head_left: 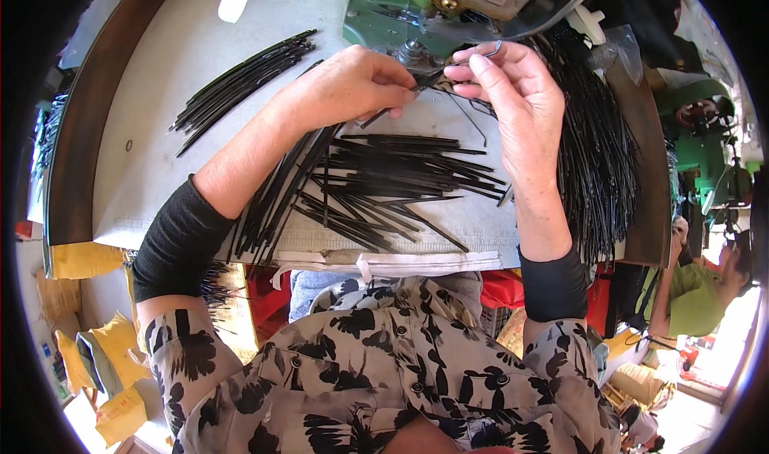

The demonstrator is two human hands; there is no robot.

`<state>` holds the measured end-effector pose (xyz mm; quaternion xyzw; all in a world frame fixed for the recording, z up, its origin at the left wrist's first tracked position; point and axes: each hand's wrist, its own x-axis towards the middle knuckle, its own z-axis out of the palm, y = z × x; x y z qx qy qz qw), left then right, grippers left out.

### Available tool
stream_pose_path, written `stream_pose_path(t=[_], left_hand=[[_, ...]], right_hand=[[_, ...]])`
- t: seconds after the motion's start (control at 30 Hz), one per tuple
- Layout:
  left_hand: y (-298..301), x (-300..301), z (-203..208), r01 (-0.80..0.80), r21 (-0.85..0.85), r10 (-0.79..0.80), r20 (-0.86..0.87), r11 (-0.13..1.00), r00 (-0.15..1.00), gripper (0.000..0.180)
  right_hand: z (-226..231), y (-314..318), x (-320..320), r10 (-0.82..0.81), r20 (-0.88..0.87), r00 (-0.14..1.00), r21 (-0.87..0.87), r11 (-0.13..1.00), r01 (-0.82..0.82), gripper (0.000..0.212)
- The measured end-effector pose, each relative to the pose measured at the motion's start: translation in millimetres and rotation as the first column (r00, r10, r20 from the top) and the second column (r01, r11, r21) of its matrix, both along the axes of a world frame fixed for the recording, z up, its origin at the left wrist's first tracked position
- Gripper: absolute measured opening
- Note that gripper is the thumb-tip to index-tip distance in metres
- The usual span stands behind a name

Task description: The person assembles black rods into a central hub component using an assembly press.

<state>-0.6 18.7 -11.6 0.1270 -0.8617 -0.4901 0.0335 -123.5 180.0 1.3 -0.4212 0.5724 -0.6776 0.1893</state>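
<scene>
My left hand (344, 85) pinches a thin black rod (430, 79) between thumb and fingers, above the worktable and close to a green machine. Facing it from the right, my right hand (525, 93) has thumb and fingertips closed on a thin dark strip (491, 51), whose end sticks out past the fingers. Whether this strip and the rod are one piece, I cannot tell. Below the hands lies a loose pile of black rods (400, 165). A longer bunch of rods (284, 185) slants beneath my left wrist.
Behind the hands stands the green machine base (364, 21) with metal fittings. Another rod bundle (244, 77) lies far left, and a thick heap of rods (593, 149) fills the right side. The table (136, 181) has a raised brown edge (76, 149). A person in green (697, 294) is at far right.
</scene>
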Motion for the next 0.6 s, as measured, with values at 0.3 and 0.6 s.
stream_pose_path(t=[0.3,0.6], left_hand=[[-15,6,-7,-0.041,0.230,0.063,-0.089,0.972,0.994,0.026],[-19,8,-4,-0.093,0.200,0.109,-0.069,0.975,0.992,0.026]], right_hand=[[-13,-3,3,0.052,-0.093,0.994,0.344,0.939,-0.017,0.009],[-10,2,7,0.159,-0.036,0.987,0.451,0.883,-0.127,0.028]])
